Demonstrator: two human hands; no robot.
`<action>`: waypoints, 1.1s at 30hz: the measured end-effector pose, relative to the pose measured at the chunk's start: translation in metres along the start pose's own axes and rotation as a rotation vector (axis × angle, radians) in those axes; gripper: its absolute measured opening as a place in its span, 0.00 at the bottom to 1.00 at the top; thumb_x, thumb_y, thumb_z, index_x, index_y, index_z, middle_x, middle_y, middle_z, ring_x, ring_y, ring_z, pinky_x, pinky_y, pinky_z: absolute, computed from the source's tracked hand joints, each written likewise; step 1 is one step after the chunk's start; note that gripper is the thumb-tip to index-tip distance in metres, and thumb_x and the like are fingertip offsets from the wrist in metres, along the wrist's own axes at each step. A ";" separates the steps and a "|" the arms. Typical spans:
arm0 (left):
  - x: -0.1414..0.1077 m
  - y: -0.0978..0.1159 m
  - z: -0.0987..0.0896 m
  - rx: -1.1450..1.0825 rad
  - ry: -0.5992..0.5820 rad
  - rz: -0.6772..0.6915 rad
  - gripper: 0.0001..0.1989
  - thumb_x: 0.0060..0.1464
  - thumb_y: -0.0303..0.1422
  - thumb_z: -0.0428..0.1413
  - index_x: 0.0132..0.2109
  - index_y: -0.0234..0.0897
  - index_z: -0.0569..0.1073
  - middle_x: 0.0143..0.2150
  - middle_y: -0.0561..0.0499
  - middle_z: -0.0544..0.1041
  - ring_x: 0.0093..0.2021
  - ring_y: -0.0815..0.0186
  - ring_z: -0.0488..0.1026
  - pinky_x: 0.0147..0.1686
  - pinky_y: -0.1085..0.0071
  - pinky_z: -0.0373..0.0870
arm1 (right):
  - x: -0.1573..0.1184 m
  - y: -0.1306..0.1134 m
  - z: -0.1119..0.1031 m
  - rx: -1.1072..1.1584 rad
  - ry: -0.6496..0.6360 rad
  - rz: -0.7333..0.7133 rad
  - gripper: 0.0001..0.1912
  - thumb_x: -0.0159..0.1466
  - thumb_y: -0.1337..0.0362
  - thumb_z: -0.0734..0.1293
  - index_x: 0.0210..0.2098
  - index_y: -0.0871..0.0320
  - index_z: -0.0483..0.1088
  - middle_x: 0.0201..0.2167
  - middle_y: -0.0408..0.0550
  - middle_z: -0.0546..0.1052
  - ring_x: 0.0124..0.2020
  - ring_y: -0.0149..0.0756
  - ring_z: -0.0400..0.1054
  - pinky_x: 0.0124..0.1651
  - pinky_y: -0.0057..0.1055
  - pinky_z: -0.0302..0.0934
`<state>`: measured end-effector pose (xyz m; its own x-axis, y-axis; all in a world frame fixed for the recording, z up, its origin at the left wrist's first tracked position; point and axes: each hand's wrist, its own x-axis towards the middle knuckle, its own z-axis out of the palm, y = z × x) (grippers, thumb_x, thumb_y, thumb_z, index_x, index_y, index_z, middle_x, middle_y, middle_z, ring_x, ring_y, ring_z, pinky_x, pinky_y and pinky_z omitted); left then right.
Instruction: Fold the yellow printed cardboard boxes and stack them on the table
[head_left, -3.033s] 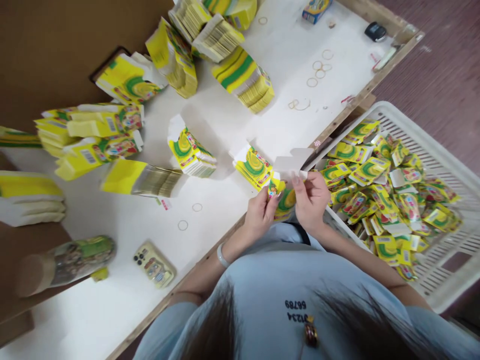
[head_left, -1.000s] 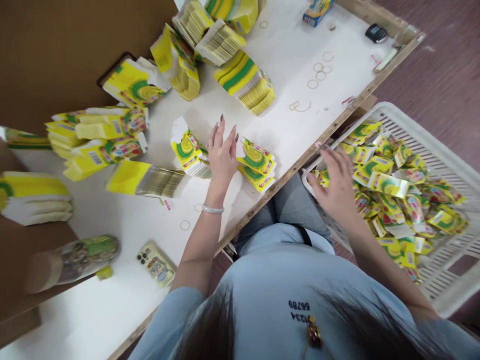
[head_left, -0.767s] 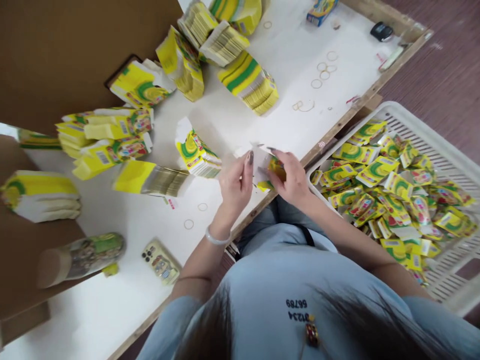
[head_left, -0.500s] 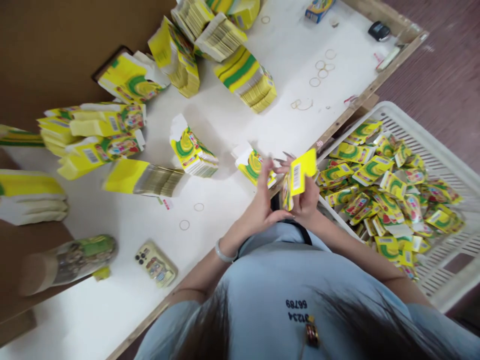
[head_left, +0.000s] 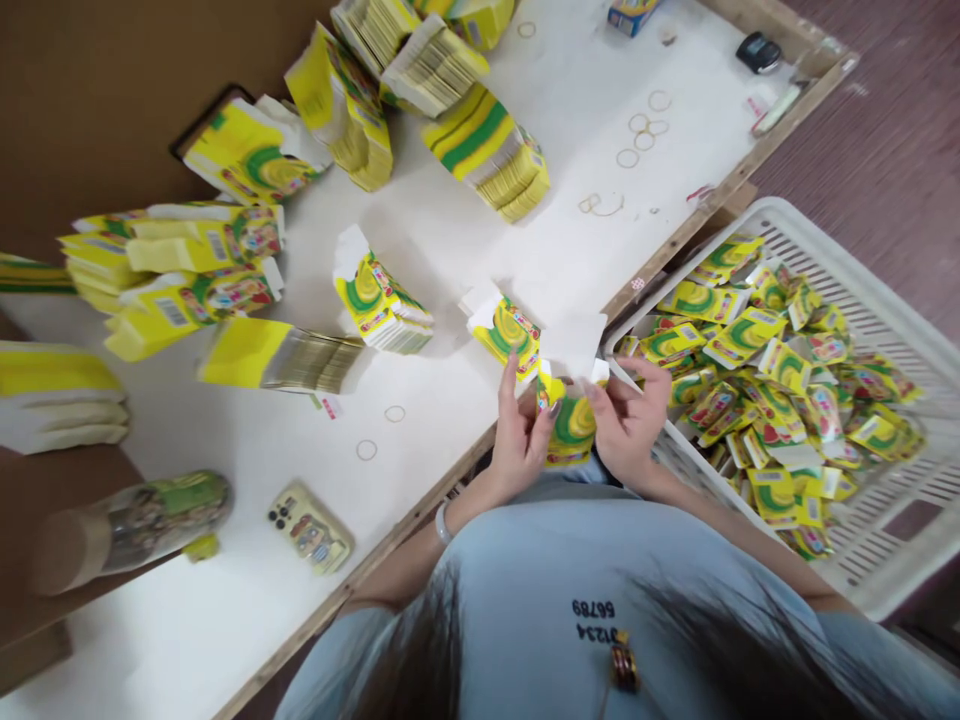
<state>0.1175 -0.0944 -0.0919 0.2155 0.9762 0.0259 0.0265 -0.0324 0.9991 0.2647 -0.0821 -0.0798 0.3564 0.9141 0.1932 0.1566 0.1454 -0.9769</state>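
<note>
Between my two hands, close to my body at the table's front edge, is a yellow and green carton (head_left: 571,425) with its white top flap standing up. My left hand (head_left: 519,430) pinches the carton's left side, near its small side flap. On the right side, my right hand (head_left: 632,418) grips the carton by its upper edge, fingers bent. Just beyond my left hand, a small stack of flat cartons (head_left: 504,328) lies on the table. Another stack of cartons (head_left: 382,300) stands farther left.
A white basket (head_left: 892,300) of filled-looking cartons (head_left: 750,340) sits at the right. More carton bundles (head_left: 487,150) lie at the back and left of the table (head_left: 420,450). A phone (head_left: 311,527), a jar (head_left: 161,515) and rubber bands (head_left: 643,140) are also there.
The carton has turned from showing its barcode side to its green-patterned face, with the white flap raised. My right hand has moved to its right side, and my left hand has closed on its left side.
</note>
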 end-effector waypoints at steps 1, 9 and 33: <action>-0.004 0.000 0.000 -0.046 0.004 0.007 0.30 0.74 0.42 0.48 0.76 0.48 0.47 0.66 0.39 0.72 0.55 0.61 0.79 0.57 0.58 0.78 | -0.002 0.000 -0.005 -0.016 -0.033 -0.021 0.13 0.68 0.52 0.72 0.47 0.51 0.72 0.38 0.47 0.79 0.30 0.34 0.75 0.34 0.32 0.72; -0.012 0.005 -0.015 -0.083 -0.157 -0.073 0.15 0.72 0.45 0.52 0.54 0.39 0.72 0.45 0.47 0.79 0.41 0.65 0.77 0.43 0.68 0.76 | -0.007 -0.003 -0.034 -0.125 -0.446 0.116 0.19 0.75 0.50 0.61 0.45 0.53 0.79 0.31 0.48 0.82 0.31 0.39 0.77 0.36 0.35 0.74; -0.009 0.011 -0.027 0.157 -0.196 -0.051 0.23 0.73 0.40 0.50 0.69 0.40 0.71 0.60 0.41 0.82 0.49 0.61 0.84 0.49 0.67 0.80 | 0.011 -0.027 -0.047 0.127 -0.849 0.628 0.26 0.61 0.62 0.71 0.58 0.51 0.65 0.46 0.45 0.78 0.31 0.29 0.73 0.33 0.27 0.69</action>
<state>0.0896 -0.0974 -0.0798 0.3950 0.9175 -0.0467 0.1903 -0.0320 0.9812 0.3074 -0.0940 -0.0466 -0.4270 0.7965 -0.4280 0.0528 -0.4506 -0.8912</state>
